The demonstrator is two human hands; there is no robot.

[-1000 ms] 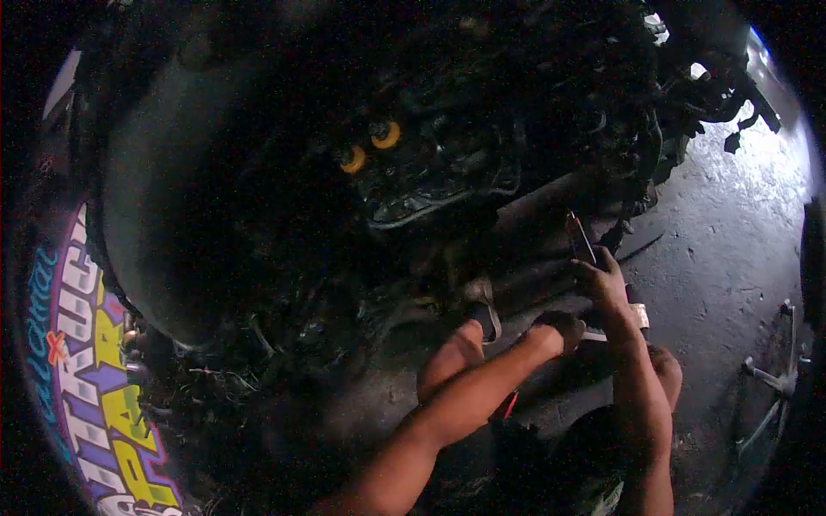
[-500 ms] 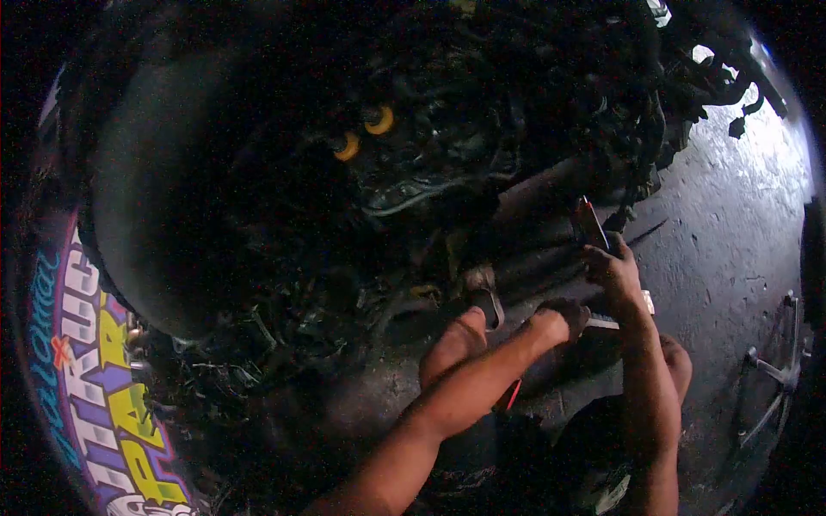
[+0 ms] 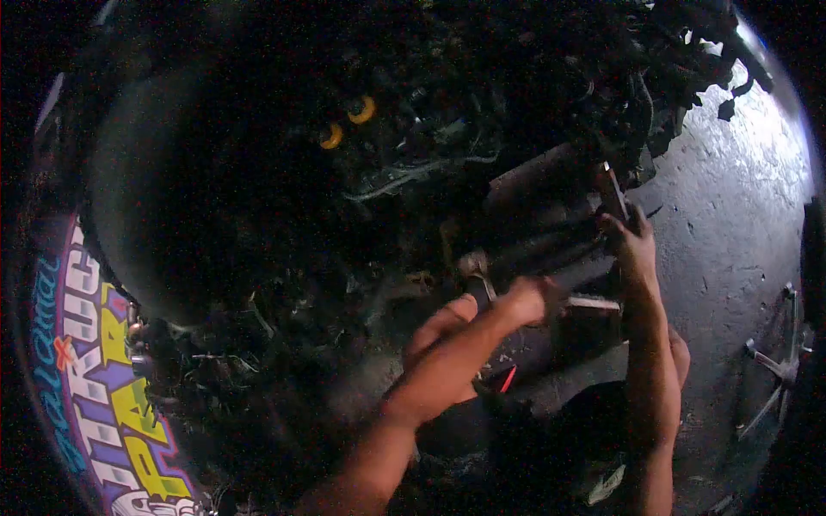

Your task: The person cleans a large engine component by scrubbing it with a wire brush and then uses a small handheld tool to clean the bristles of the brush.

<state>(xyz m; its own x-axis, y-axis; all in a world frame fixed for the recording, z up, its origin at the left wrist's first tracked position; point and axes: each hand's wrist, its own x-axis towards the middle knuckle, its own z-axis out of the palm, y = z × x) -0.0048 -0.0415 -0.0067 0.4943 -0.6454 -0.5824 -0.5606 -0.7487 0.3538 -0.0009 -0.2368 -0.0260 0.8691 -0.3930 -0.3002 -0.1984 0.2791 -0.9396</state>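
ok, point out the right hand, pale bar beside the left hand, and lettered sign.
Right hand (image 3: 635, 241): head view, middle of the hand.
Pale bar (image 3: 594, 303): head view, middle of its visible length.
Lettered sign (image 3: 107, 378): head view, middle of its printed face.

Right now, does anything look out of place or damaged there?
Nothing looks plainly spilled or broken, though it's dark. Perhaps odd: the metal cross on the floor, away from the right hand, as if set aside.

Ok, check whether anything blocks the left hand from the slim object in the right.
Nothing visible stands between the left hand and the slim object; only the right hand covers its lower end.
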